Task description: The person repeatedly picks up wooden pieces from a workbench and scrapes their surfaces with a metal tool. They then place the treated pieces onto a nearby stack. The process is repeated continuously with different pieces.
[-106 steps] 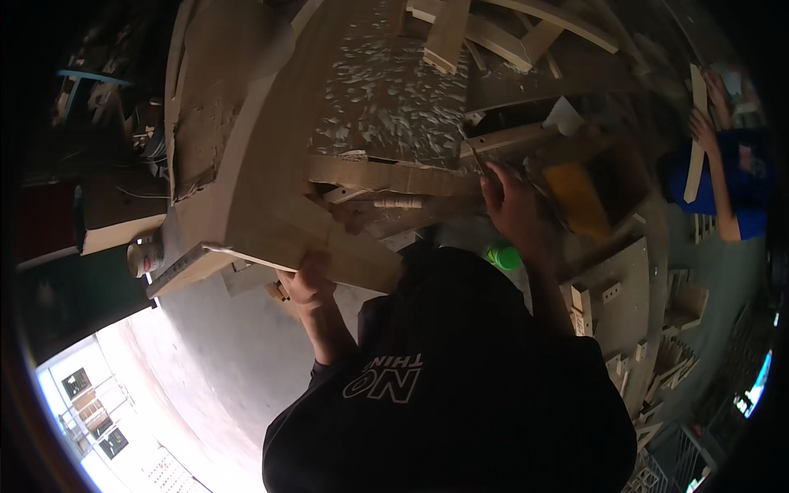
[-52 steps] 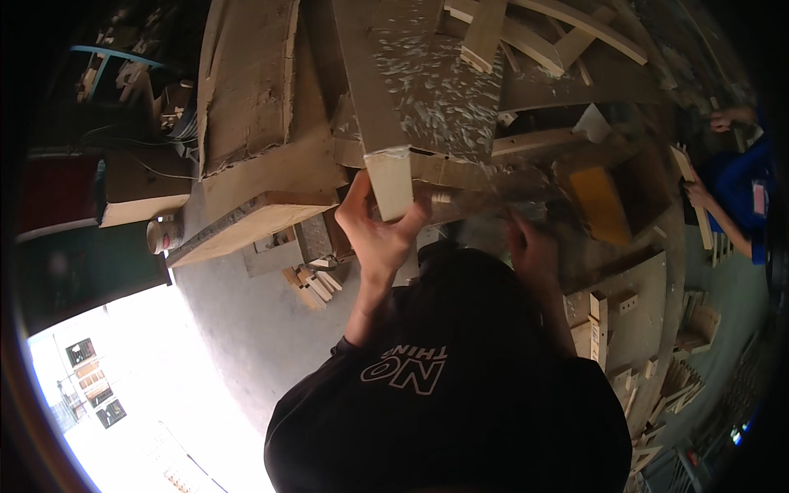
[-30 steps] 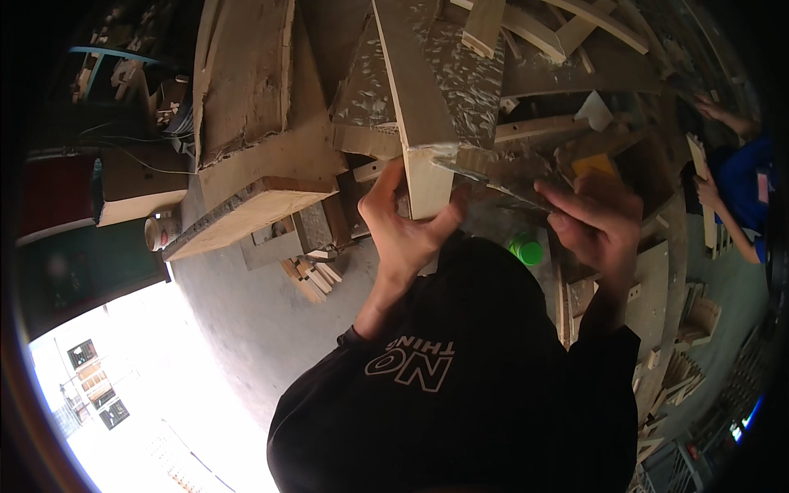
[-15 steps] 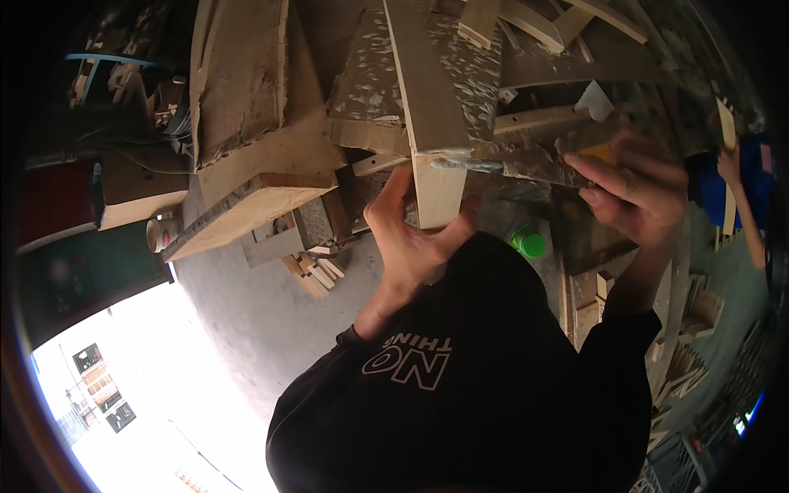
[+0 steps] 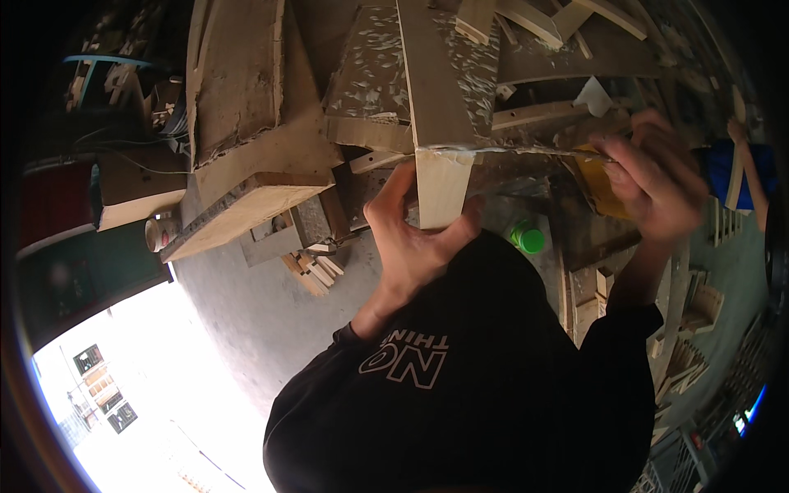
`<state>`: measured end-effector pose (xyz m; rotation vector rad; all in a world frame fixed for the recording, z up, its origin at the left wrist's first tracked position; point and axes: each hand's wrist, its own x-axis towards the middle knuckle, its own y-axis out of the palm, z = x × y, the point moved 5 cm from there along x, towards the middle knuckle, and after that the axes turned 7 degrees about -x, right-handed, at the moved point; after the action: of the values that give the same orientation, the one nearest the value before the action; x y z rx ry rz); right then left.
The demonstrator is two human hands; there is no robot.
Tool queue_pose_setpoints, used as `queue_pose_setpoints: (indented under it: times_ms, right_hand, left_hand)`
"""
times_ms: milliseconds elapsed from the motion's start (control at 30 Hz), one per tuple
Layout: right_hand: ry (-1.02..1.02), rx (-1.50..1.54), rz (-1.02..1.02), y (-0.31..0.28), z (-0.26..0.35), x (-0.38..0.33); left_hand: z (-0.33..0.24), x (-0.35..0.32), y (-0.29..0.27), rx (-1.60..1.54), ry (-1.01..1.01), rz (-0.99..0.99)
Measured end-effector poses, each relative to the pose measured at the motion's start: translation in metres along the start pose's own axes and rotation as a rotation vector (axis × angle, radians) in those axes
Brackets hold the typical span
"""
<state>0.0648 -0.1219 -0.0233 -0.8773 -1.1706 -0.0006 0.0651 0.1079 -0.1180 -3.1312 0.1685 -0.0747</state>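
My left hand (image 5: 415,242) is closed around the near end of a pale wooden board (image 5: 444,191), its fingers on one side and thumb on the other. The board reaches away over a worktop. In my right hand (image 5: 657,181) is a thin, flat glue spatula (image 5: 534,150), seen nearly edge-on; the fingers wrap its end and hide the handle. Its tip touches the board along a line of whitish glue (image 5: 450,151). Beneath the board lies a flat panel (image 5: 368,78) spotted with wet glue.
A thick wooden slab (image 5: 251,209) juts out at left. Loose wood strips (image 5: 542,25) lie at the far right, sticks (image 5: 312,271) on the floor. A green-capped bottle (image 5: 530,238) stands below the right side. At the far right, another person's arm (image 5: 748,164) holds a strip.
My right hand has moved slightly right, and the spatula has turned from its flat face to nearly edge-on. The board has shifted little; my left hand keeps its grip.
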Motion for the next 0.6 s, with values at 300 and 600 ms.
queue_pose_setpoints:
  times_ms: [300,600]
  right_hand:
    - [-0.028,-0.088,-0.059,0.009,0.011,-0.01]
    - [0.194,0.071,-0.12,-0.002,0.005,-0.016]
  left_hand:
    - [-0.002,0.002,-0.001,-0.05,-0.051,-0.037]
    - [-0.004,-0.001,0.002,-0.043,-0.06,-0.026]
